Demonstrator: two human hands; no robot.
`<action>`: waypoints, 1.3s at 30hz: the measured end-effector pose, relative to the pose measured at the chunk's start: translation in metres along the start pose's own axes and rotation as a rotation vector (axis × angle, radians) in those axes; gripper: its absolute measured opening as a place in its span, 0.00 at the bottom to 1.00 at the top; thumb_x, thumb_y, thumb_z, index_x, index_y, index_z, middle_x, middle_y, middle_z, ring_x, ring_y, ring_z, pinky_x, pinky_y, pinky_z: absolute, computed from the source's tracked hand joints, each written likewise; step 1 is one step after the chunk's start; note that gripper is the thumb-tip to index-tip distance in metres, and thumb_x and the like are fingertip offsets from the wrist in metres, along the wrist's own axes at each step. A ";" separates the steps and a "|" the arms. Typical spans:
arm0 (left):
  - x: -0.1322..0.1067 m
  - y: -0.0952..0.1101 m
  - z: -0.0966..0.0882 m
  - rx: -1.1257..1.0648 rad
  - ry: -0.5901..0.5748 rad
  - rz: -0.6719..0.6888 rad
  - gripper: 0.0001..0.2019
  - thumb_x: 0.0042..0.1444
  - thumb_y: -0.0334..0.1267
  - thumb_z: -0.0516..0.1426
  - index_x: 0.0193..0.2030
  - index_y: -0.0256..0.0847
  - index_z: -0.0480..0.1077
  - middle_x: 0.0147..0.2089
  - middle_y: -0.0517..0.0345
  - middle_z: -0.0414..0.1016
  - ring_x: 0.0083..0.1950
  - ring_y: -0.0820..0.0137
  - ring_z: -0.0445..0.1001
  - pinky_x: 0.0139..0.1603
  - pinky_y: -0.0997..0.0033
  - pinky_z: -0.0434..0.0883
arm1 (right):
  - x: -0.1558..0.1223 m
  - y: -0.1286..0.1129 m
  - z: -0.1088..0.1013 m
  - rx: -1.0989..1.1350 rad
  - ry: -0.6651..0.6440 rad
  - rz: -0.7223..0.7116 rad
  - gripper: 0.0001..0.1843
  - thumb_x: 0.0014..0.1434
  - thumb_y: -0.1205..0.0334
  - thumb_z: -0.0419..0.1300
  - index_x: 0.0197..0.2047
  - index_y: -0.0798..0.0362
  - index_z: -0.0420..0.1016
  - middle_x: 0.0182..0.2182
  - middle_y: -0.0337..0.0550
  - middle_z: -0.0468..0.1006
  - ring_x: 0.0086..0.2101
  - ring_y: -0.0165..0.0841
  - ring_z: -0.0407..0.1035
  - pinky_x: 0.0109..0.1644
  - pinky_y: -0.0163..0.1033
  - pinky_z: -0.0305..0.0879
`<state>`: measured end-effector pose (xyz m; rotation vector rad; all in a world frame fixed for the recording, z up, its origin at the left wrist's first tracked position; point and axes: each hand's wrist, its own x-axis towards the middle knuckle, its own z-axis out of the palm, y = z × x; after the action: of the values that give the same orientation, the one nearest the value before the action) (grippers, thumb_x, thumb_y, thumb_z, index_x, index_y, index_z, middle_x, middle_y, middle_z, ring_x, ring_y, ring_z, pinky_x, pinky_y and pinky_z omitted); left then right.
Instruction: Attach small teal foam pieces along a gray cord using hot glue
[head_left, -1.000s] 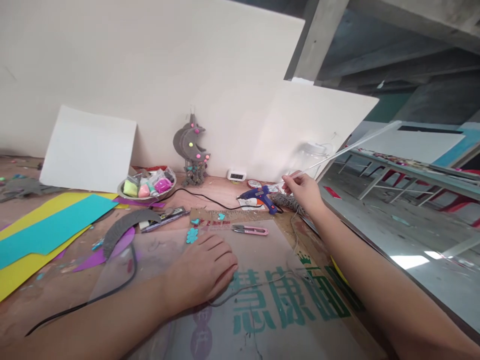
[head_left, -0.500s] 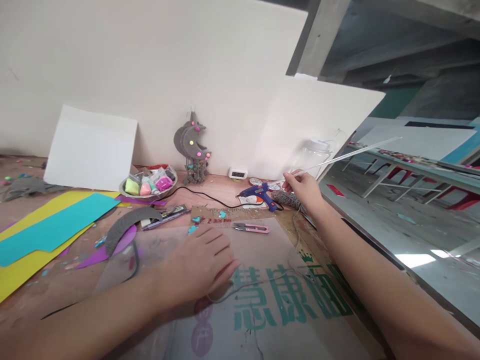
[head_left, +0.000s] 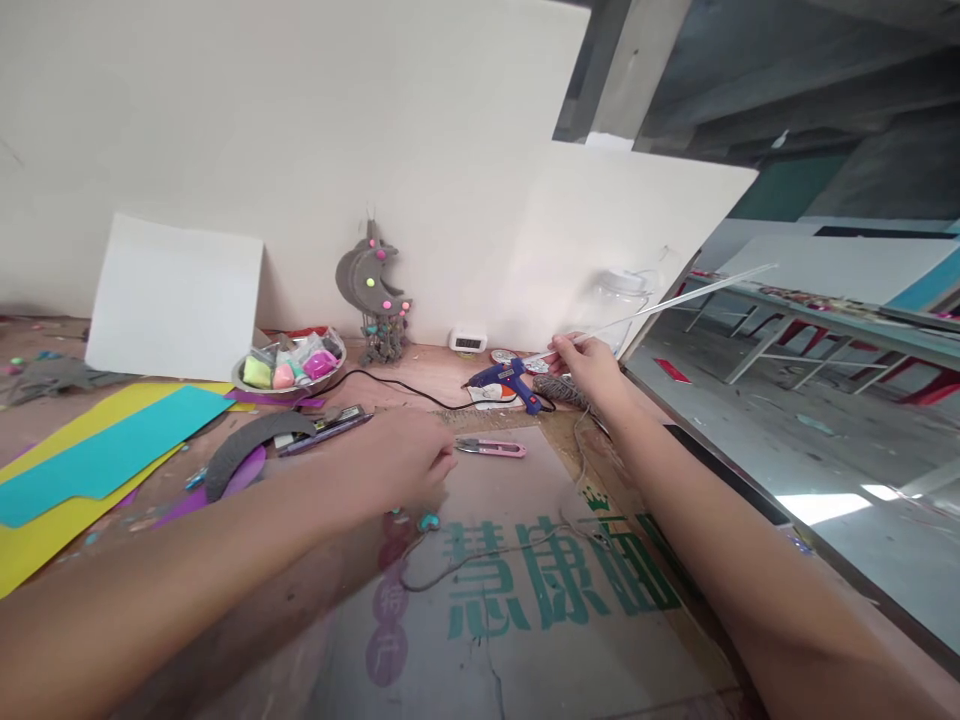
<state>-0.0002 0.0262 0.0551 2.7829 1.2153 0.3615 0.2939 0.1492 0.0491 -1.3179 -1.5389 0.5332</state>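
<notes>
My right hand (head_left: 589,362) pinches a long clear glue stick (head_left: 690,294), which slants up to the right from the rear of a blue glue gun (head_left: 504,378). The gun rests on the table with its nozzle facing left. Blurred by motion, my left hand (head_left: 405,455) is over the clear sheet (head_left: 517,490), its fingers mostly hidden from me. Just right of it lie thread snips with a pink handle (head_left: 502,450). Below its fingers are a small turquoise piece (head_left: 429,522) and a loose strand of grey yarn (head_left: 480,553).
A grey moon ornament (head_left: 371,280) hangs by the white board. Left are a bowl of colourful clay packs (head_left: 289,362), turquoise sheet (head_left: 112,450) and grey curved piece (head_left: 247,445). A white timer (head_left: 468,341), clear jar (head_left: 619,295) and grey yarn bundle (head_left: 562,388) stand near the back.
My left hand has moved up and slightly left over the sheet, uncovering a turquoise piece below it. The view has shifted a little; my right hand still pinches the glue stick.
</notes>
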 end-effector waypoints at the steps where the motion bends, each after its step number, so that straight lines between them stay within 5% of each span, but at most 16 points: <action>1: 0.010 0.000 0.003 0.017 0.022 -0.041 0.12 0.56 0.38 0.51 0.26 0.42 0.71 0.26 0.57 0.74 0.30 0.67 0.71 0.34 0.68 0.64 | 0.000 -0.001 0.000 0.007 -0.005 0.004 0.18 0.56 0.47 0.56 0.29 0.56 0.69 0.20 0.41 0.73 0.19 0.28 0.67 0.24 0.34 0.67; 5: 0.066 0.006 0.012 0.026 0.174 -0.104 0.09 0.57 0.37 0.52 0.40 0.40 0.72 0.40 0.52 0.76 0.44 0.62 0.72 0.45 0.65 0.65 | -0.003 -0.006 0.000 0.012 -0.021 0.010 0.18 0.56 0.48 0.57 0.29 0.56 0.70 0.19 0.41 0.73 0.19 0.29 0.68 0.25 0.33 0.67; 9: 0.123 0.003 0.025 0.018 0.252 -0.194 0.22 0.56 0.41 0.55 0.58 0.39 0.61 0.57 0.45 0.68 0.58 0.56 0.64 0.54 0.58 0.60 | -0.004 -0.009 0.000 0.000 -0.027 0.003 0.17 0.56 0.49 0.58 0.29 0.56 0.70 0.20 0.41 0.73 0.19 0.27 0.67 0.25 0.32 0.66; 11: 0.142 -0.003 0.034 0.002 0.224 -0.222 0.27 0.52 0.42 0.59 0.59 0.40 0.60 0.58 0.44 0.67 0.58 0.55 0.64 0.54 0.58 0.61 | -0.003 -0.008 0.000 0.000 -0.030 0.004 0.17 0.55 0.49 0.58 0.29 0.56 0.70 0.20 0.40 0.73 0.19 0.27 0.67 0.24 0.32 0.66; 14: 0.158 -0.016 0.049 -0.015 0.160 -0.232 0.21 0.49 0.42 0.62 0.51 0.41 0.68 0.50 0.47 0.74 0.54 0.56 0.68 0.51 0.60 0.62 | -0.002 -0.005 0.000 0.015 -0.043 0.010 0.17 0.56 0.48 0.58 0.29 0.56 0.69 0.19 0.40 0.73 0.18 0.27 0.67 0.24 0.31 0.66; 23: 0.166 -0.022 0.053 -0.008 0.185 -0.141 0.14 0.49 0.49 0.60 0.37 0.43 0.77 0.36 0.53 0.78 0.45 0.59 0.72 0.46 0.63 0.61 | 0.000 -0.012 -0.014 0.072 -0.044 0.017 0.18 0.55 0.48 0.59 0.29 0.57 0.70 0.19 0.40 0.72 0.18 0.26 0.66 0.24 0.31 0.67; 33: 0.152 -0.011 0.049 -0.022 0.302 -0.168 0.14 0.49 0.49 0.60 0.37 0.43 0.77 0.37 0.50 0.77 0.46 0.58 0.69 0.48 0.60 0.58 | -0.006 -0.024 -0.036 0.112 -0.173 -0.036 0.18 0.50 0.49 0.64 0.28 0.58 0.73 0.25 0.43 0.75 0.23 0.27 0.70 0.30 0.34 0.71; 39: 0.146 -0.011 0.041 -0.049 0.316 -0.155 0.15 0.48 0.50 0.60 0.39 0.45 0.77 0.39 0.51 0.75 0.49 0.58 0.67 0.50 0.59 0.58 | -0.008 -0.030 -0.036 0.209 -0.201 0.055 0.19 0.43 0.54 0.71 0.33 0.57 0.72 0.25 0.42 0.77 0.25 0.28 0.72 0.34 0.35 0.73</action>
<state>0.0981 0.1410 0.0403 2.6371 1.4507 0.8288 0.3107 0.1233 0.0855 -1.1766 -1.5640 0.8594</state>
